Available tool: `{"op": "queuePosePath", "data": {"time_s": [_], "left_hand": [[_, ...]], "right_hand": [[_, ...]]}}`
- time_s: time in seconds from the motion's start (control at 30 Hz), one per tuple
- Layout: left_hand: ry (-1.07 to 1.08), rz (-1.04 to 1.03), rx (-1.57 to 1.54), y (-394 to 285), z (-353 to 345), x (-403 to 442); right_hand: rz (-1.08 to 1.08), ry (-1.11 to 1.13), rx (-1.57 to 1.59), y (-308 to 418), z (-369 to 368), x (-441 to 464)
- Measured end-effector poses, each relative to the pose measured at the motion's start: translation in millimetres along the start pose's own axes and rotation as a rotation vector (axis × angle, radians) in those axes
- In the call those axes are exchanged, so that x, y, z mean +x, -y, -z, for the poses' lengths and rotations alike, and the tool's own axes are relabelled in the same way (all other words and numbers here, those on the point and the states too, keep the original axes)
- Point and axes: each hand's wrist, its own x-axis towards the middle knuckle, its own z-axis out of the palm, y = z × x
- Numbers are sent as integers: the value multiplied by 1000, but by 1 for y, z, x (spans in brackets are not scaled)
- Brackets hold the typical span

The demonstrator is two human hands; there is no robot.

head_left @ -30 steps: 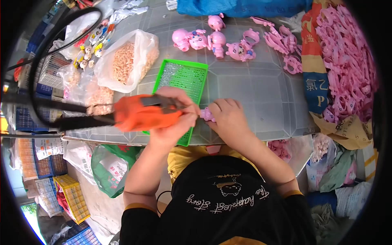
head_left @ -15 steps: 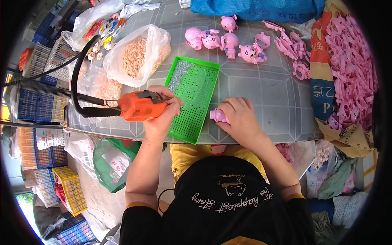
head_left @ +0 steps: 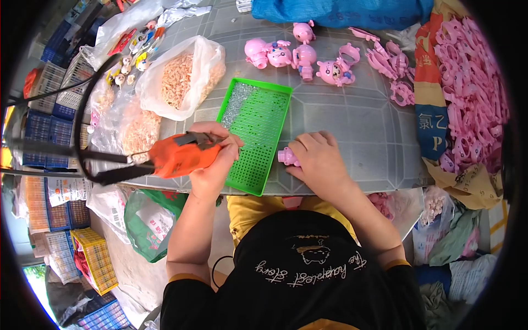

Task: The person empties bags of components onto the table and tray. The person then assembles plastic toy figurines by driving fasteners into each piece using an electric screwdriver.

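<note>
My left hand (head_left: 212, 159) is wrapped round an orange power tool (head_left: 179, 155), above the left edge of a green perforated tray (head_left: 280, 118). Small silvery pieces lie at the tray's far end. To the right of the tray, my right hand (head_left: 320, 159) holds a small pink toy part (head_left: 287, 157) against the grey table, the part's narrow end pointing left. A gap over the tray separates the tool from the pink part. The tool's tip is hidden by my left fingers.
Pink toy figures (head_left: 305, 58) stand and lie at the back. An open sack of pink parts (head_left: 473, 93) is at the right. A plastic bag of peach-coloured pieces (head_left: 177, 82) sits left of the tray, near small figurines (head_left: 125, 70). Black cables (head_left: 82, 118) run to the tool.
My left hand has drawn the orange tool leftward, away from the pink part, uncovering more of the tray. My right hand still holds the pink part on the table.
</note>
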Motion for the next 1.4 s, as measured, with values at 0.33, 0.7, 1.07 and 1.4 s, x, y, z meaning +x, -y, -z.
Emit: {"op": "queuePosePath", "data": {"time_s": [0.33,0.7,1.07,1.4], "left_hand": [[165,-52,-297,-3,-46,10],[294,44,-343,16,-50,17],[114,6,-232,-5,-42,19],[17,66,-117,16,-2,3]], "right_hand": [[4,-71,-27,-3,-9,1],[24,-82,-24,-6,-17,1],[48,-47,17,-6,0,-6],[-89,-257,489,-21,11,-15]]}}
